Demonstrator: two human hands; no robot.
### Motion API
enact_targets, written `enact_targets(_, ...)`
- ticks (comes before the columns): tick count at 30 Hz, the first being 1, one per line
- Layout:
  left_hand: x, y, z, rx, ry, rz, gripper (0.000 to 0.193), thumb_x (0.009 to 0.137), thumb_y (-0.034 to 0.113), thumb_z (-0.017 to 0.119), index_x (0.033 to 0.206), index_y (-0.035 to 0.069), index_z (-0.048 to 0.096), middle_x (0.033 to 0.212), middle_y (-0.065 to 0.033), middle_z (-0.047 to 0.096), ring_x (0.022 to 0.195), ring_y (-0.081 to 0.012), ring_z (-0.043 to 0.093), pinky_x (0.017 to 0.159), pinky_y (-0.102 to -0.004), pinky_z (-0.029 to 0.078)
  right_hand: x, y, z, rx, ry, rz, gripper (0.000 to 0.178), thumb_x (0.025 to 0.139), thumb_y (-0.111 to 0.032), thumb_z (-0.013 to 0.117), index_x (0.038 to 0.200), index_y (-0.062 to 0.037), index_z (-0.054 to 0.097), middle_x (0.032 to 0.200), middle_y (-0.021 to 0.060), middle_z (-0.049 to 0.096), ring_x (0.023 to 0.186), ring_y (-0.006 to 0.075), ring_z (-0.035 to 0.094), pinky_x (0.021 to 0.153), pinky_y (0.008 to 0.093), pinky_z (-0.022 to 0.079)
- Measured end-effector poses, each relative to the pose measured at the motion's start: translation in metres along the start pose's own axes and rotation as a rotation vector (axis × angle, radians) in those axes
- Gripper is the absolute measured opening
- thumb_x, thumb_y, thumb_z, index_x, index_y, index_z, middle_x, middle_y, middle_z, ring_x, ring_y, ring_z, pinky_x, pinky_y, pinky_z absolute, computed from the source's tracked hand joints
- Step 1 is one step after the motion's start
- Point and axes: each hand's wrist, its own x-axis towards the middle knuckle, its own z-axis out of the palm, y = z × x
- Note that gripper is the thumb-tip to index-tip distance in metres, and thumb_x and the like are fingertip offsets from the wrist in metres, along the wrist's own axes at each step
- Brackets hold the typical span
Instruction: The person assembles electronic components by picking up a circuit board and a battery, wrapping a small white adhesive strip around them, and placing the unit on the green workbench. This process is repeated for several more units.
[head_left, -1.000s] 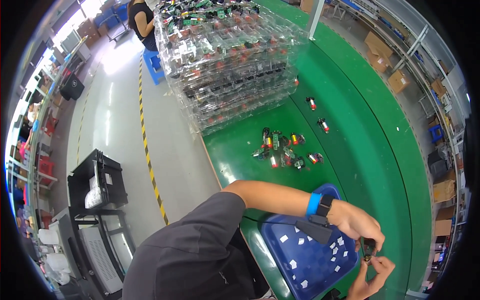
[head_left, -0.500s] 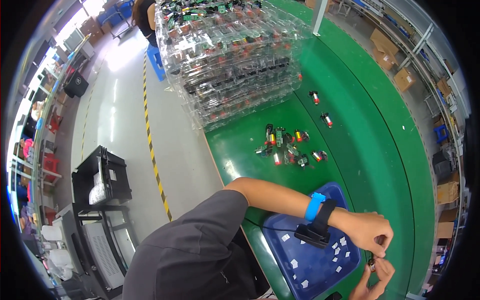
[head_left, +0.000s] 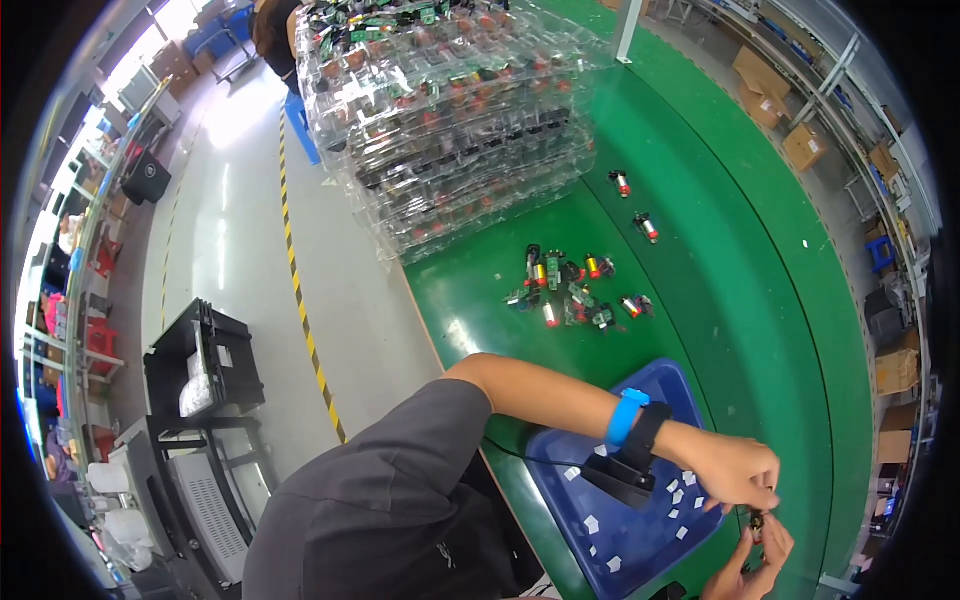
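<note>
your two hands meet at the lower right, just beyond the right edge of a blue tray [head_left: 640, 535], over the green surface [head_left: 475, 275]. your right hand [head_left: 752, 572] pinches a small motor-like part [head_left: 757, 527] between thumb and fingers. your left hand [head_left: 735, 470] comes in from above, wrist bent, fingers curled, tips at the part's upper end; whether they grip it cannot be told. white paper pieces [head_left: 591, 523] lie scattered in the tray; farther off, a loose cluster of similar parts [head_left: 555, 275] sits before a stack of clear plastic trays [head_left: 465, 140]. to work well here, it seems best to let your right hand steady the part while your left fingertips do the fine work, pressing lightly, and to mind the black wrist device [head_left: 620, 480] and its cable, which hang over the tray.
</note>
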Motion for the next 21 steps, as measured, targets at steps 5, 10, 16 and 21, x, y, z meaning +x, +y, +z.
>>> enact_targets(5,-0.001,0.004,-0.003,-0.287,-0.301,-0.279,0.029,0.086,0.012,0.058,0.099,-0.013,0.059,0.071,-0.0148,0.066,0.047,-0.0187,0.062,0.042,-0.0314,0.046,-0.002,-0.005,-0.008,0.026,-0.008,0.0,0.026,0.078,0.011,0.074,0.103,0.0056,0.067,0.099,0.0178,0.069,0.088,0.0311,0.067,0.079,0.0399,0.054)
enact_targets(10,-0.001,-0.008,0.0,-0.151,-0.288,-0.167,0.032,0.08,0.009,0.06,0.103,-0.014,0.059,0.068,-0.0144,0.064,0.046,-0.019,0.061,0.041,-0.031,0.047,0.007,-0.009,0.002,-0.008,0.039,-0.038,0.027,0.076,0.013,0.074,0.101,0.0066,0.068,0.096,0.0181,0.07,0.085,0.0316,0.068,0.078,0.0398,0.054)
enact_targets(16,-0.002,-0.008,0.001,-0.028,-0.274,-0.124,0.031,0.078,0.007,0.06,0.103,-0.012,0.06,0.066,-0.013,0.062,0.046,-0.0196,0.061,0.042,-0.0325,0.047,0.009,-0.007,-0.001,-0.02,-0.045,-0.082,0.026,0.073,0.015,0.075,0.097,0.0073,0.069,0.092,0.0186,0.07,0.082,0.0331,0.068,0.076,0.0399,0.054)
enact_targets(21,-0.004,-0.001,0.001,0.048,-0.28,-0.118,0.031,0.078,0.007,0.059,0.104,-0.011,0.059,0.067,-0.0135,0.063,0.046,-0.0215,0.061,0.043,-0.0336,0.049,0.007,-0.006,-0.004,-0.033,-0.055,-0.102,0.025,0.072,0.015,0.075,0.095,0.0069,0.07,0.091,0.0186,0.071,0.082,0.0344,0.068,0.075,0.0405,0.055)
